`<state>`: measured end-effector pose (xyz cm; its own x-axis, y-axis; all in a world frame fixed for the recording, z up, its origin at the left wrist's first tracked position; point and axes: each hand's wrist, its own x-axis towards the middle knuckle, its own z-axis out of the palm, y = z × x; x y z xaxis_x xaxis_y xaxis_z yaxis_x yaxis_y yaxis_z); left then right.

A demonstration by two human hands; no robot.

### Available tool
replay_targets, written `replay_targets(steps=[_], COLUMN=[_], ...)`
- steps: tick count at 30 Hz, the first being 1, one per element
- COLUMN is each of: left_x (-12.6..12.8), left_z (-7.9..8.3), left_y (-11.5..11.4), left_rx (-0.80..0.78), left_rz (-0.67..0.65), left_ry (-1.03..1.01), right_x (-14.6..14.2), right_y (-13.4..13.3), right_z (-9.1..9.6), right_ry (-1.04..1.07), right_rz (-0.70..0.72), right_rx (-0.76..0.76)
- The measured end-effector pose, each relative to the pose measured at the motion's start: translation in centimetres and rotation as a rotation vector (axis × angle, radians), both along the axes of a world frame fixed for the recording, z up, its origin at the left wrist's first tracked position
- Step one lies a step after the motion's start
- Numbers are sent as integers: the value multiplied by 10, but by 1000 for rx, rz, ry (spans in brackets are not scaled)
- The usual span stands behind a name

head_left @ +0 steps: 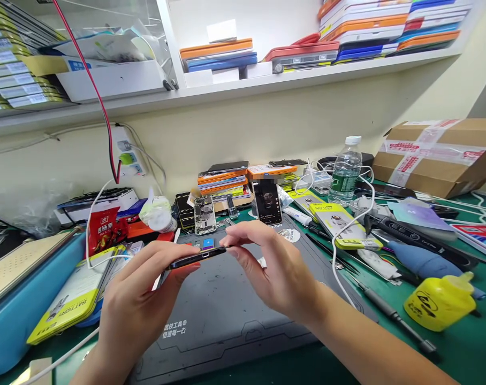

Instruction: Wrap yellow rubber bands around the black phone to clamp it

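Bright indoor light, soft shadow on wall [263, 125], stretched edges

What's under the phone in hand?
Below the phone: the grey work mat. The left hand and right hand hide parts of that mat; whatever lies beneath them can't be seen.

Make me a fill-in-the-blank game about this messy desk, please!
The phone is between the left hand and the ____ hand.
The water bottle has a ____ cap.
The squat bottle with black print is ____.
The big taped box is made of ____.

Missing words: right; white; yellow; cardboard.
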<state>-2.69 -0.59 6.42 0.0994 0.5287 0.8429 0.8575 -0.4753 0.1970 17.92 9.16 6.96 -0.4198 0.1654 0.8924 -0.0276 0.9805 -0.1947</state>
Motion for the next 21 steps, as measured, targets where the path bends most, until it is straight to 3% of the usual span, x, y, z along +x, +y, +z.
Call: replay_targets(steps=[15,17,21], left_x=[2,2,5], left_z=[-2,-2,0], left_y=[0,0,-4], left_rx=[1,-1,28], left_rz=[-9,-1,32], left_ry=[-6,-1,-60], right_x=[3,3,2], right_y=[3,1,-3], right_z=[2,2,5], right_ry=[-88,-34,152], right_rz=[-15,-11,20], right_rx=[133,43,-297])
